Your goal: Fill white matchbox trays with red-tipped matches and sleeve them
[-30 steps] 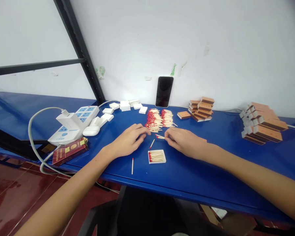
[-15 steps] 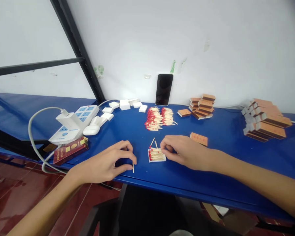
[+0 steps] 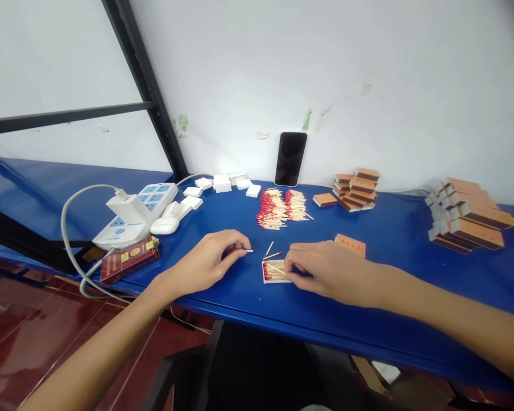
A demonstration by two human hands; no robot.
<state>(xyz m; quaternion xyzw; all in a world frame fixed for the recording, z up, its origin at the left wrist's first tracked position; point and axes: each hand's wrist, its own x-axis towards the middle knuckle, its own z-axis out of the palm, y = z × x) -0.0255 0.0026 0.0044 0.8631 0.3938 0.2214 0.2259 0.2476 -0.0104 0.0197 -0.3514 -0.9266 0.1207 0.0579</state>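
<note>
Pinching a match (image 3: 249, 250) in my left hand (image 3: 209, 257), I see the sideways tray (image 3: 276, 281) nearer my curled right hand (image 3: 329, 268), hold unclear.

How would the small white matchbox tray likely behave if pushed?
The white tray looks thin-walled, so probably light. It may slide easily; the blue tabletop looks glossy. Its top is open, so tipping could spill the matches.
</note>
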